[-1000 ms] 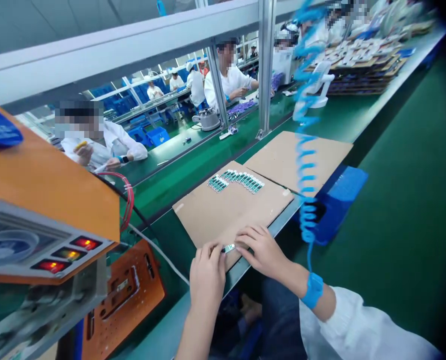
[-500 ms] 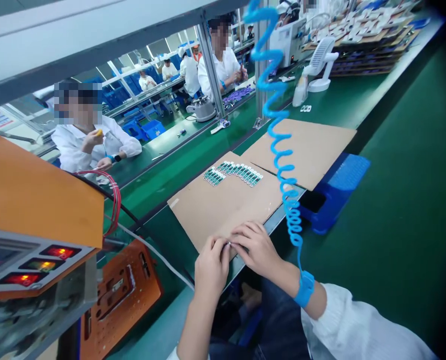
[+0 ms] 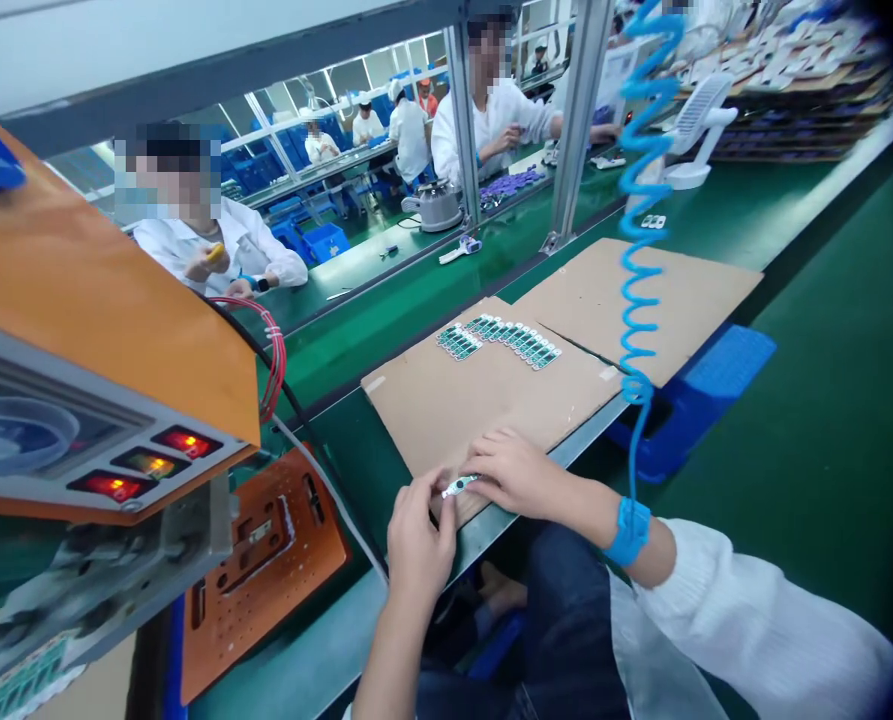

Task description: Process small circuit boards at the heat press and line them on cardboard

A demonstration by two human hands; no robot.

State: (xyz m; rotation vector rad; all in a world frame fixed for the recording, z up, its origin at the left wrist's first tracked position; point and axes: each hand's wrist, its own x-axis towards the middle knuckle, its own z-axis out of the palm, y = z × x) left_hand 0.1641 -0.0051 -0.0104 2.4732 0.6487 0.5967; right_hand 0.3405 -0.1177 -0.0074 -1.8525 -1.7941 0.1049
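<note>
A small white circuit board (image 3: 459, 486) with a dark round spot is held between my two hands, just above the near corner of a cardboard sheet (image 3: 483, 410). The thumb and fingers of my left hand (image 3: 420, 535) close on its left end. My right hand (image 3: 517, 475) pinches the other end, with a blue wrist strap (image 3: 629, 532) on that wrist. Farther up the same cardboard lie several green-and-white circuit boards (image 3: 532, 345) in rows.
At the left stands an orange machine (image 3: 116, 330) with lit switches, above an orange fixture plate (image 3: 266, 570). The strap's coiled blue cord (image 3: 637, 290) hangs at the right, before a second cardboard sheet (image 3: 678, 300). A blue stool (image 3: 708, 390) sits below. Co-workers sit across the bench.
The circuit board, mostly hidden by my fingers before, now shows its face between my hands. My view has shifted, so the bench and machine appear farther right.
</note>
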